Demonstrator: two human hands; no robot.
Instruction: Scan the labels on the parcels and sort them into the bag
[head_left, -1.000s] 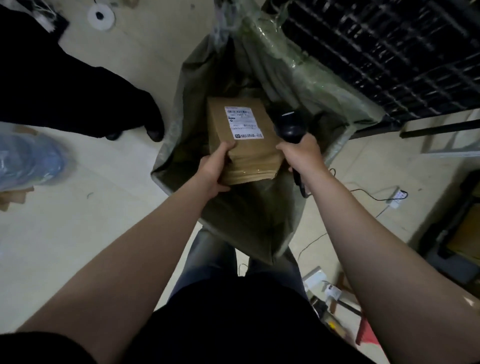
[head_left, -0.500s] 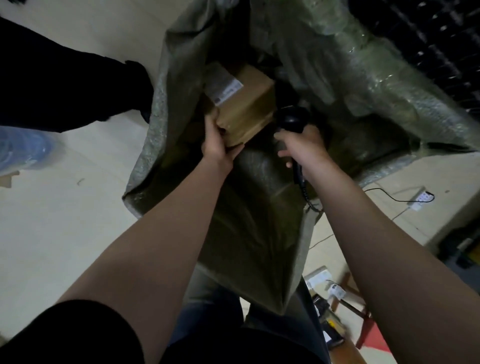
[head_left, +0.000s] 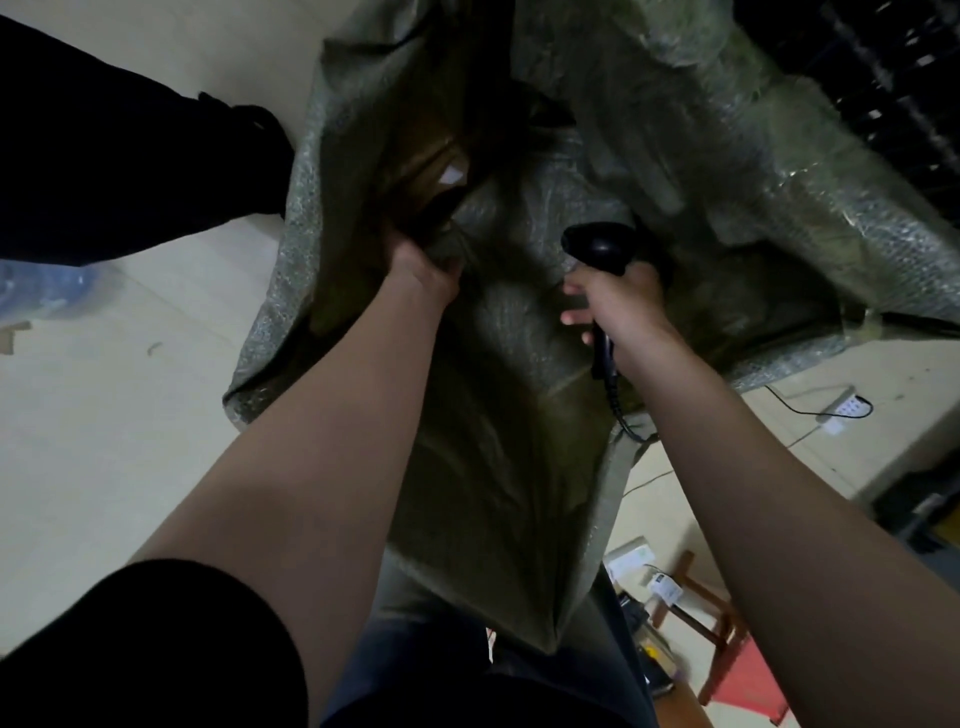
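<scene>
Since half a second ago the parcel (head_left: 415, 176) has gone from the mouth of the bag (head_left: 519, 467) to deeper inside it, and the left hand (head_left: 423, 265) has followed it down to an inner fold.

At the far left edge a blurred bit of blue plastic (head_left: 36, 286) lies on the pale floor (head_left: 104, 415). Above it stands another person's dark trouser leg (head_left: 130, 171), with the shoe close to the bag's left rim.

The green woven bag hangs open in the middle, and its near edge rests against the wearer's legs. The brown cardboard parcel sits in the dark upper left part of the bag. It is tilted and blurred, and only a corner of its white label (head_left: 451, 174) shows.

The left hand is just below the parcel. Its fingers are hidden past a fold of the bag, so it cannot be told whether they pinch the parcel, hold the fold or are spread.

To the right, over the inside of the bag, is the black scanner (head_left: 597, 247), its head turned up and left. The right hand (head_left: 618, 301) grips its handle with the fingers curled round it, and the fingertips show on the handle's left side. A coiled cable (head_left: 618, 410) runs from the bottom of the handle over the bag's right rim.

Further right a white power strip (head_left: 844, 408) lies on the floor. Low on the right stands a wooden stool (head_left: 727, 649). A dark rack (head_left: 883, 78) fills the top right corner behind the bag.
</scene>
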